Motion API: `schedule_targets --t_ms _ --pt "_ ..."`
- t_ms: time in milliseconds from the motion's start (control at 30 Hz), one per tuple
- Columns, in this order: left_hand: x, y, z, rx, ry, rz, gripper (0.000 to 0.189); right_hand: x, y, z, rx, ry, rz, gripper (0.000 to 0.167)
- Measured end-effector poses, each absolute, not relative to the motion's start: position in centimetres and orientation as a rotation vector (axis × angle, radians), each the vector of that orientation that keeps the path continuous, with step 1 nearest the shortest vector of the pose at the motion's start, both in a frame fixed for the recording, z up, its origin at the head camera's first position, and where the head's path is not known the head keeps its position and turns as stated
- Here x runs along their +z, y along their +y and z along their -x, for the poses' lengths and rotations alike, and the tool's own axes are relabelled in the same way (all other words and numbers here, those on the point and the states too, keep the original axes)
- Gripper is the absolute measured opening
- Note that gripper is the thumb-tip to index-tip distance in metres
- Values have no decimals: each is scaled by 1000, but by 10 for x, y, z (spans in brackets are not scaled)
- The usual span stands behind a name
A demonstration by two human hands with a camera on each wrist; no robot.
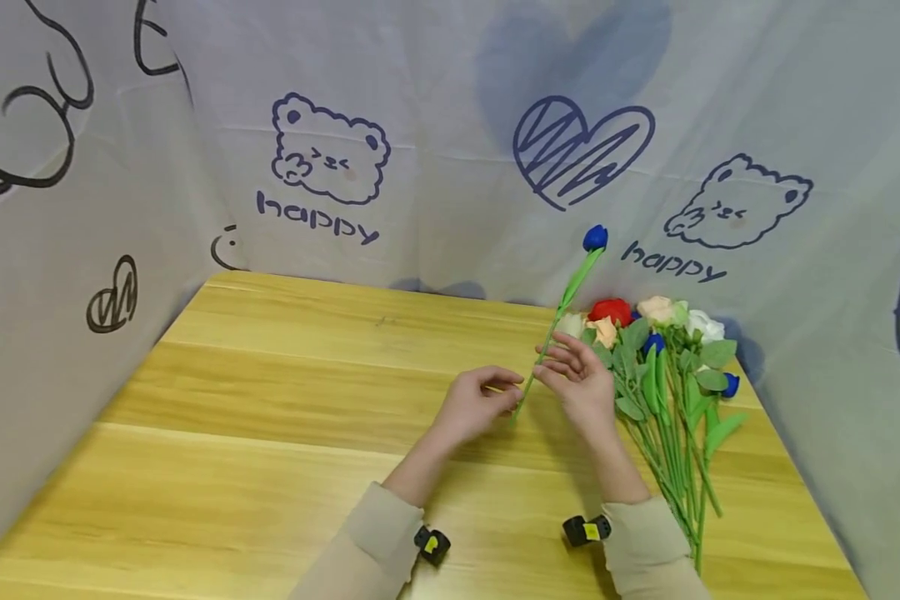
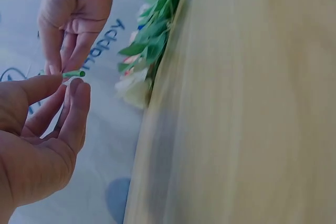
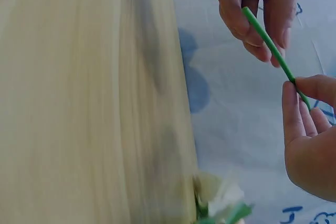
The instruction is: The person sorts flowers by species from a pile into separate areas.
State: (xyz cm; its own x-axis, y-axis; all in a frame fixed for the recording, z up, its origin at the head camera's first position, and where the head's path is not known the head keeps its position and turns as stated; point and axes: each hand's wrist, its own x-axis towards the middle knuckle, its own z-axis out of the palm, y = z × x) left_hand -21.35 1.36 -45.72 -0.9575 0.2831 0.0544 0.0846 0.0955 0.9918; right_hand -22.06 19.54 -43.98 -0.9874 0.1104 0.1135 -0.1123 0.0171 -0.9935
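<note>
An artificial blue tulip (image 1: pixel 596 237) with a long green stem is held slanting above the table, its bloom up and away from the person. My right hand (image 1: pixel 587 393) pinches the stem between thumb and index finger; in the right wrist view the green stem (image 3: pixel 269 43) runs past the pinch to a bare cut end. Close to that lower end is my left hand (image 1: pixel 476 408), its fingers loosely bent and its thumb beside the stem. Whether the left fingertips touch the stem is hard to tell. In the left wrist view the stem end (image 2: pixel 79 74) shows just above those fingertips.
Right of the hands, a bunch of artificial flowers (image 1: pixel 663 392) lies on the wooden table (image 1: pixel 270 500), with red, peach, white and blue blooms. Cloth walls (image 1: pixel 435 167) with drawings stand behind the table and at both sides.
</note>
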Motion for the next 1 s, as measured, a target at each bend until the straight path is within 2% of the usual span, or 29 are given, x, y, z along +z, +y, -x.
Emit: schedule_targets --t_ms 467,1000 --pt "-449 0 224 2008 2187 -369 18 -442 180 227 2178 -2064 -78 59" --pt "-458 -14 225 1983 2164 -329 18 -452 166 229 2217 -2043 -104 56"
